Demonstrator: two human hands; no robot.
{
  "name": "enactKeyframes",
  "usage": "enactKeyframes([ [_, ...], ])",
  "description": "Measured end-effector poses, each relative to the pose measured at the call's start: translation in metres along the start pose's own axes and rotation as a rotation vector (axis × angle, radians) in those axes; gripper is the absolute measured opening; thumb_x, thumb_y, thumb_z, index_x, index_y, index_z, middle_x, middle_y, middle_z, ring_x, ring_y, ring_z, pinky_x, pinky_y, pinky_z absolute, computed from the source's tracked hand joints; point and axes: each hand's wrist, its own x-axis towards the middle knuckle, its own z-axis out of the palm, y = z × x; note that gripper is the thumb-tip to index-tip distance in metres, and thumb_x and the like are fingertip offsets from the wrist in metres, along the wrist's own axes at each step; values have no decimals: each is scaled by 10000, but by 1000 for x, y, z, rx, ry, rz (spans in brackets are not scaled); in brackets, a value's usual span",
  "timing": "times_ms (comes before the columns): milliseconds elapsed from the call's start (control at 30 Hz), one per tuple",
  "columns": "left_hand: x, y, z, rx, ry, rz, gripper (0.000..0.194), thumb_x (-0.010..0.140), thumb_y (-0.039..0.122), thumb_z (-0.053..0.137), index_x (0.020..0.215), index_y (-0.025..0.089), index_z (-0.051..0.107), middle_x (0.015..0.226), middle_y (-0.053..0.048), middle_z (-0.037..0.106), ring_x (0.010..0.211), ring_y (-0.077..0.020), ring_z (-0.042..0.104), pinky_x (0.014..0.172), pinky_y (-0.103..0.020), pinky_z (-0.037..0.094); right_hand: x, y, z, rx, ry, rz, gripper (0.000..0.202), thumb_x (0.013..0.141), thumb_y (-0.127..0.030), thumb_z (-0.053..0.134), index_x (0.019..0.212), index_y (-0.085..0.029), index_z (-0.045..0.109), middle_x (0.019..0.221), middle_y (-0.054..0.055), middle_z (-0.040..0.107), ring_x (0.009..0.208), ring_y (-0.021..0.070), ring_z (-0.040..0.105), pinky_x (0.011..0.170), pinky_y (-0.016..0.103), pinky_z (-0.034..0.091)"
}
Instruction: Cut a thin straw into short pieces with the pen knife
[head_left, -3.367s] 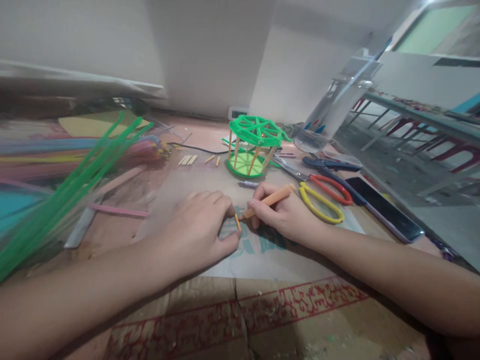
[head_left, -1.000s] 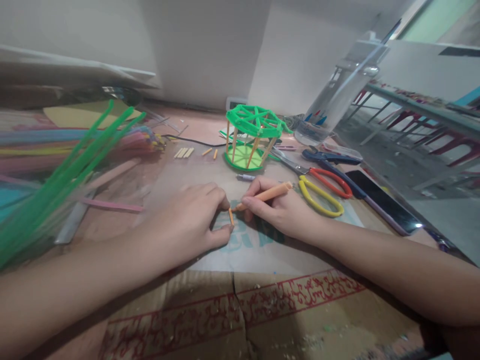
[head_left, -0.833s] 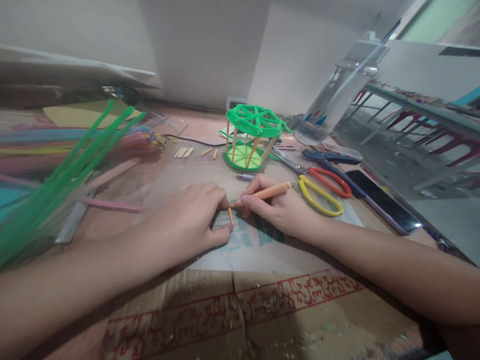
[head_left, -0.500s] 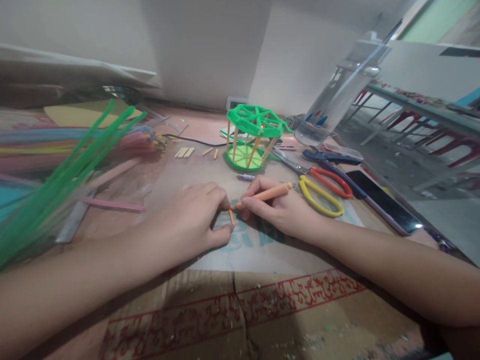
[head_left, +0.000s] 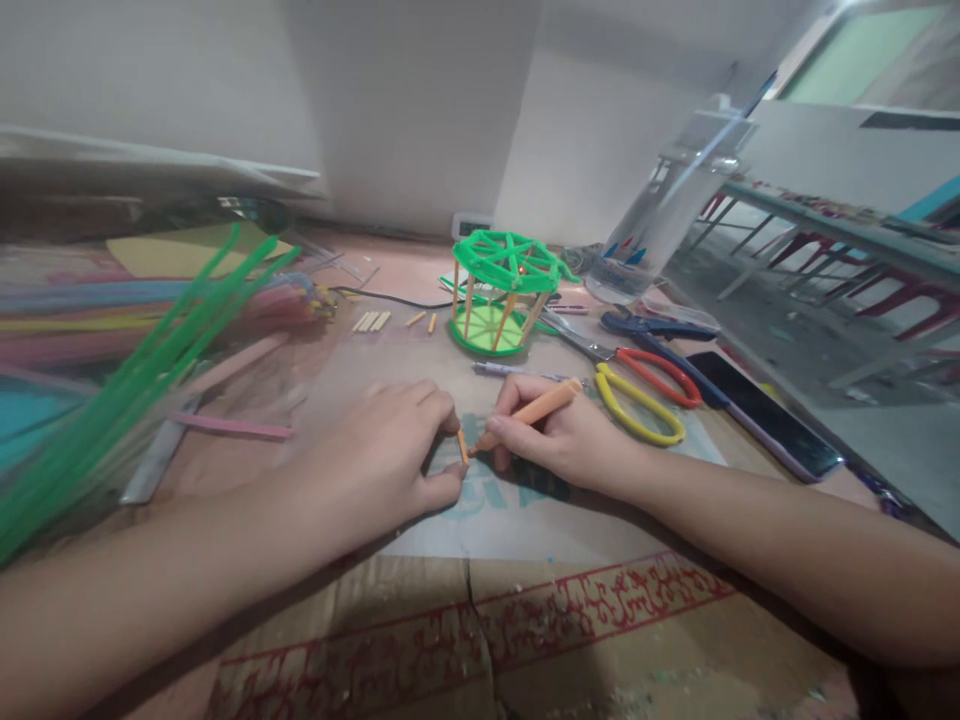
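Between the thumb and forefinger of my left hand is a short orange stick, held by its two ends over a white sheet. My right hand grips an orange marker like a pen, its tip at the lower part of the stick. Behind the hands stands a small round frame with green fuzzy top and base rings joined by thin orange posts. A grey pen lies just beyond my right hand.
Several pale short sticks lie left of the frame, with two orange pieces near them. Scissors, a phone and a clear bottle are at right. Green pipe cleaners cross the left side.
The marker tip has moved down along the orange stick, from its upper end toward its lower end. My left hand keeps its hold. The view has shifted slightly.
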Motion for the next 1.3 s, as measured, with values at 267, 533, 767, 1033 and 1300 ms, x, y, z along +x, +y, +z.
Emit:
enactKeyframes([
  [267, 2, 4, -3, 4, -23, -17, 150, 811, 319, 630, 918, 214, 618, 913, -75, 688, 888, -312, 639, 803, -452, 480, 0, 2, -1, 10, -16, 21, 362, 909, -456, 795, 812, -224, 536, 639, -3, 719, 584, 143, 649, 569, 249, 502],
  [533, 2, 3, -1, 13, -41, -19, 168, 827, 323, 649, 946, 206, 632, 938, -77, 695, 926, -322, 642, 850, -467, 473, 0, 5, 1, 24, -11, 29, 363, 900, -465, 797, 815, -220, 542, 632, -8, 711, 580, 143, 651, 562, 244, 500],
  [767, 2, 3, 0, 7, -43, -31, 171, 838, 337, 660, 945, 205, 639, 949, -77, 691, 923, -320, 628, 838, -466, 458, -2, 4, 1, 29, 5, 33, 369, 884, -470, 811, 812, -218, 552, 639, -2, 722, 581, 137, 648, 568, 240, 504],
  [1033, 0, 1, 0, 20, -32, -11, 172, 863, 347, 695, 940, 201, 651, 927, -73, 676, 903, -319, 630, 794, -449, 445, -1, 4, 1, 66, -17, 48, 361, 877, -451, 819, 807, -218, 552, 635, -8, 717, 576, 133, 654, 562, 231, 508],
  [1300, 4, -1, 4, -13, 0, 83, 206, 932, 382, 713, 989, 189, 668, 967, -67, 687, 931, -303, 636, 839, -455, 459, -2, 3, 0, -30, 181, -78, 258, 959, -384, 674, 806, -228, 535, 611, -10, 703, 562, 135, 662, 557, 241, 489],
])
